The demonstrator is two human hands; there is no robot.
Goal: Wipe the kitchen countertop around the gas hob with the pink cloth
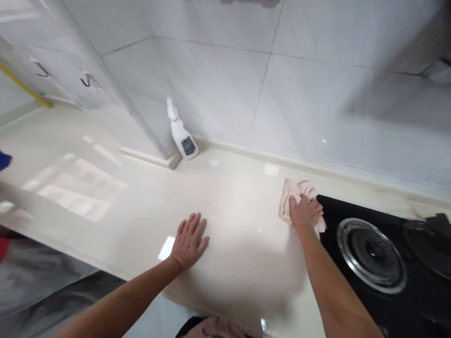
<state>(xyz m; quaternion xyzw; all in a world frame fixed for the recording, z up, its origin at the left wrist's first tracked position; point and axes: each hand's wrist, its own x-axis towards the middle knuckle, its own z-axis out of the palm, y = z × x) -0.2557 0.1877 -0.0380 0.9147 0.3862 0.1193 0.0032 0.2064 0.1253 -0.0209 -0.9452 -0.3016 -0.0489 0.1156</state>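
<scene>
My right hand (305, 212) presses down on a pale pink cloth (293, 193) lying on the cream countertop (141, 197), right beside the left edge of a black gas hob (352, 286). Its fingers lie bent over the cloth. Flat on the countertop near the front edge rests my left hand (189, 240), fingers stretched out and holding nothing. A white spray bottle (181, 134) with a blurred label stands at the back where the counter meets the tiled wall.
The hob's round steel burner ring (374, 253) sits to the right of the cloth. White wall tiles (246, 84) rise behind the counter. Hooks (85, 80) hang on the wall at far left. A yellow strip (24, 87) runs there too.
</scene>
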